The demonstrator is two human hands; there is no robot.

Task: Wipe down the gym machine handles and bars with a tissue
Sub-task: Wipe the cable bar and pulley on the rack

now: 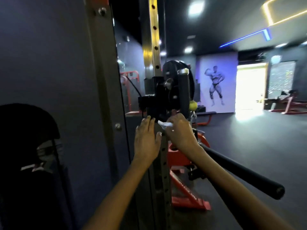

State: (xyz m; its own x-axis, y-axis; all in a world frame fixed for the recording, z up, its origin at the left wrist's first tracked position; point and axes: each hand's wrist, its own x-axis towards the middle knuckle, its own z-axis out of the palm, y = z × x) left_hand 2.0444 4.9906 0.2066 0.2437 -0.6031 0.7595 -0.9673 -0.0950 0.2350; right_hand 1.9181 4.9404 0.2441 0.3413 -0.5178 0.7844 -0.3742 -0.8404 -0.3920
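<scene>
The gym machine's perforated steel upright (163, 156), a tall grey post with a row of round holes, is seen rising through the middle of the view. A smooth black padded bar (245, 173), cylindrical with a rounded end, is angled out to the right. A round black weight plate (176, 83) is mounted above the hands. The left hand (147, 141) is laid flat against the upright, fingers straight and spread. A crumpled white tissue (164, 124) is pinched by the curled right hand (180, 131) and pressed to the post below the black carriage (154, 103).
</scene>
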